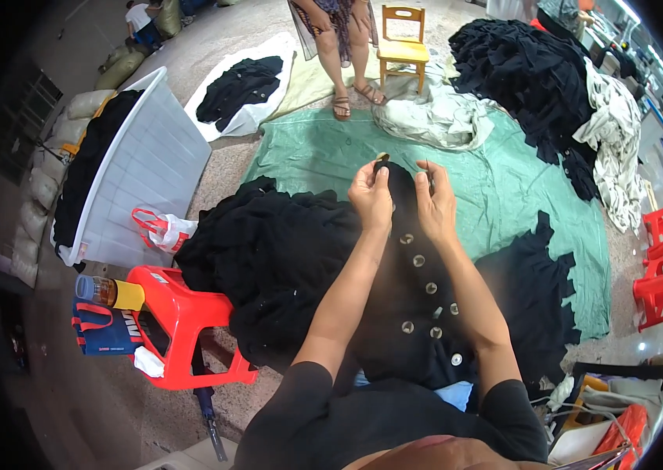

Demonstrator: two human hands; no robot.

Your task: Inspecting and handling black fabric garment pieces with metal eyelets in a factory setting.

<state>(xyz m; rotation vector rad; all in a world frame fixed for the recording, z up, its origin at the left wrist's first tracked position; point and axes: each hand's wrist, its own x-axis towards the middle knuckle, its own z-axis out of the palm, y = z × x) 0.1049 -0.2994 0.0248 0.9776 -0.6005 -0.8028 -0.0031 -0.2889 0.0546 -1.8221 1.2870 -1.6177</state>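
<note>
A black buttoned garment (382, 337) lies over my lap, a row of pale, shiny buttons running down it. Its upper end reaches up between my two hands. My left hand (371, 200) is closed, pinching the black cloth near a small yellowish round piece (382, 157), probably a button. Just to the right, my right hand (435, 200) has thumb and fingers bent together, apart from the left hand. A thin dark tip shows at its fingertips, too small to name. Beside my left arm lies a heap of black garments (269, 251).
A green sheet (527, 211) covers the floor, with black garments (531, 282) at right. A red stool (183, 313) holding a bottle (108, 291) stands left, near a white bin (140, 157). Ahead are a person's legs (339, 63), a wooden chair (402, 47) and a black pile (511, 78).
</note>
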